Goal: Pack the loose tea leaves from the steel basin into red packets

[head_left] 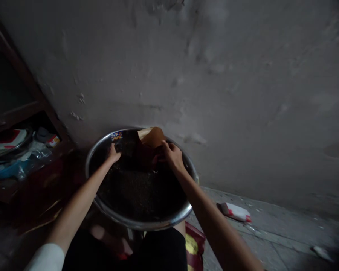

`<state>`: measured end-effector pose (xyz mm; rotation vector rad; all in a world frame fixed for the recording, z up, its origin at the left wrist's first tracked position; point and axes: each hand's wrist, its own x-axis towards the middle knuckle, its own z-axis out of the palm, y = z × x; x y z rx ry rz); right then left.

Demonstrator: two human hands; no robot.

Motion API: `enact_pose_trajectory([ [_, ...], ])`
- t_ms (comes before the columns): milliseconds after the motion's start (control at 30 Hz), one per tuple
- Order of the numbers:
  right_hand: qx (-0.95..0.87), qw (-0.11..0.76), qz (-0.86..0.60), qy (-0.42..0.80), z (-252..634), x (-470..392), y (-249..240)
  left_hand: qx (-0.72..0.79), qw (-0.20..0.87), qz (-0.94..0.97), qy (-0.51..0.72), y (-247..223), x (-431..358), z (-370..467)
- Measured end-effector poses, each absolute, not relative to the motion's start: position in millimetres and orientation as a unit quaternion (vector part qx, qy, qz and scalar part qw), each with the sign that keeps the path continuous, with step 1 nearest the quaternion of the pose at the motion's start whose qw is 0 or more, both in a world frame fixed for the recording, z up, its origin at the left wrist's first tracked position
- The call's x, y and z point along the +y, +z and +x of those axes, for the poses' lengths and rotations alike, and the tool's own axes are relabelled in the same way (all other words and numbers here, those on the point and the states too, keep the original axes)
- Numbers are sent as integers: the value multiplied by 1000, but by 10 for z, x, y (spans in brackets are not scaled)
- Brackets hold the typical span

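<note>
A wide, shiny metal basin [143, 226] stands before me, with dark, loose, crumbly stuff [138, 195] spread inside it. Toward its far side is a dark red bag [147, 155] with a tan-brown upper part [155, 138]. My right hand [173, 153] is closed on the right edge of this bag. On the left inside the basin, my left hand [113, 155] is closed with the thumb up, close to a small dark patch. What it holds, if anything, is too dark to make out.
A bare grey wall [228, 94] rises right behind the basin. To the left, a wooden cabinet shelf holds plastic bags [36, 156] and a blue bowl [5, 169]. On the floor lie a white-and-red packet [237, 212] and a red-and-yellow bag [194, 244].
</note>
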<state>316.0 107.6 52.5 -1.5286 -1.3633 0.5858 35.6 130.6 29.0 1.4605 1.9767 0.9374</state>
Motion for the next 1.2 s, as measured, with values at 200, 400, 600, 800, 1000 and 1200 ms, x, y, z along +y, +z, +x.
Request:
enact_pose_trajectory([
  [200, -437, 638, -606, 186, 3063, 1113, 91, 740, 308, 594, -66, -469, 944, 228],
  [400, -551, 613, -498, 270, 2965, 1380, 25, 737, 265, 607, -132, -790, 1011, 576],
  [600, -522, 628, -486, 311, 2802, 1318, -126, 719, 219, 655, -81, -875, 1264, 729],
  [800, -497, 621, -518, 315, 2809, 1347, -158, 695, 213, 678, -112, -873, 1375, 810],
  [1000, -496, 617, -519, 322, 2855, 1402, -199, 644, 143, 746, -93, -845, 1078, 758],
  [1200, -508, 611, -510, 329, 2854, 1369, -219, 637, 131, 755, -86, -719, 848, 758],
])
